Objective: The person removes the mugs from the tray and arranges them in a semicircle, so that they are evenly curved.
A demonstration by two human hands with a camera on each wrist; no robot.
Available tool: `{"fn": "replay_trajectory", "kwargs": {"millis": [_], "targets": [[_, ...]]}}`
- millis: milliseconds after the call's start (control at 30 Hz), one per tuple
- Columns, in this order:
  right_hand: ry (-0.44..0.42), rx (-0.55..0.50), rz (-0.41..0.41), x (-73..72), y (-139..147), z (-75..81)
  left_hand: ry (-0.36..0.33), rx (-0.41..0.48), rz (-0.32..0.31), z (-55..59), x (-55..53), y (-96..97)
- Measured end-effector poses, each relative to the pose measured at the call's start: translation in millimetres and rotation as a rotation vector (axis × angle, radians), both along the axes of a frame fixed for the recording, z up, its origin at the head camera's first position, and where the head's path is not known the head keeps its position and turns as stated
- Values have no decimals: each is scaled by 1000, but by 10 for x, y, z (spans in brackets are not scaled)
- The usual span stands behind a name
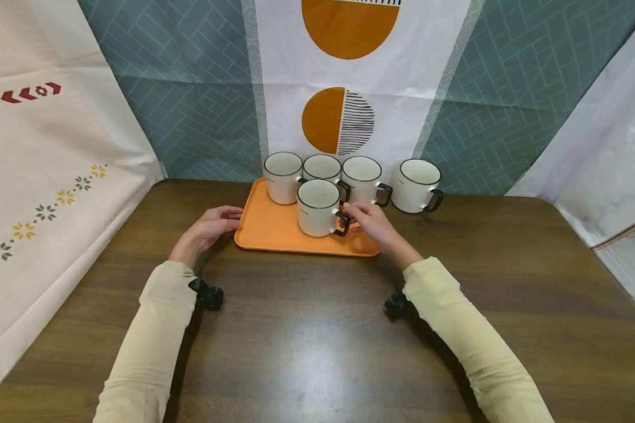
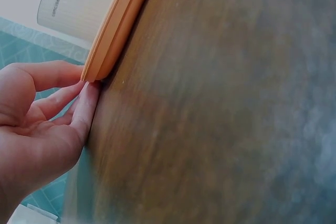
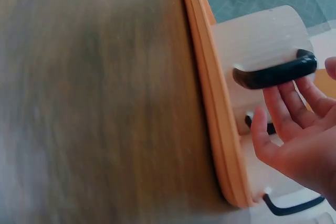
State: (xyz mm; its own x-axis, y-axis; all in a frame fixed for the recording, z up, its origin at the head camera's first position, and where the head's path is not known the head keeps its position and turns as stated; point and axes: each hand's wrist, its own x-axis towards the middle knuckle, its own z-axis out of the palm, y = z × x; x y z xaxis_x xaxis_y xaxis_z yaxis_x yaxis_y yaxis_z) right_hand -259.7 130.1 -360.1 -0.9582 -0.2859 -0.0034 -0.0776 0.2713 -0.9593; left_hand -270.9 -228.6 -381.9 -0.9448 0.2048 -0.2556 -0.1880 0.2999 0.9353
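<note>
A white mug (image 1: 317, 214) with a black rim and black handle stands upright near the front of the orange tray (image 1: 267, 232). My right hand (image 1: 370, 223) is at its handle (image 3: 275, 72), fingertips touching the handle's outer side and the thumb apart from it in the right wrist view. At the tray's left edge, my left hand (image 1: 209, 229) pinches the rim between thumb (image 2: 86, 106) and fingers. Behind the front mug stand three matching mugs: one at the back left (image 1: 283, 179), a partly hidden one in the middle (image 1: 323, 168), and one at the right (image 1: 362, 179).
Another matching mug (image 1: 413, 188) stands on the brown wooden table (image 1: 307, 329), right of the tray, its handle to the right. Close behind the mugs hangs a patterned cloth backdrop (image 1: 190, 117). White cloths hang at the left (image 1: 58, 176) and right (image 1: 614, 158).
</note>
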Motion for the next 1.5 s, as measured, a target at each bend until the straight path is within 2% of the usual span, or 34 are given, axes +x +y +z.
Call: {"fn": "replay_trajectory", "kwargs": {"millis": [233, 367, 433, 600, 867, 1067, 1333, 1500], "targets": [[-92, -125, 82, 20, -124, -108, 20, 19, -16, -20, 48, -8], [-144, -204, 61, 41, -162, -147, 33, 30, -34, -40, 84, -5], [-157, -233, 44, 45, -185, -145, 27, 35, -18, -47, 78, 1], [-172, -237, 59, 36, -262, -120, 5, 19, 14, -51, 32, 10], [-200, -305, 40, 26, -330, -129, 6, 16, 15, -32, 20, -12], [-156, -307, 42, 40, -334, -162, 0, 29, 18, -23, 17, -21], [-87, -367, 129, 65, -356, -215, 28, 19, 14, -32, 30, -9], [-39, -385, 165, 75, -357, -223, 22, 11, 16, -15, 14, -4]]}}
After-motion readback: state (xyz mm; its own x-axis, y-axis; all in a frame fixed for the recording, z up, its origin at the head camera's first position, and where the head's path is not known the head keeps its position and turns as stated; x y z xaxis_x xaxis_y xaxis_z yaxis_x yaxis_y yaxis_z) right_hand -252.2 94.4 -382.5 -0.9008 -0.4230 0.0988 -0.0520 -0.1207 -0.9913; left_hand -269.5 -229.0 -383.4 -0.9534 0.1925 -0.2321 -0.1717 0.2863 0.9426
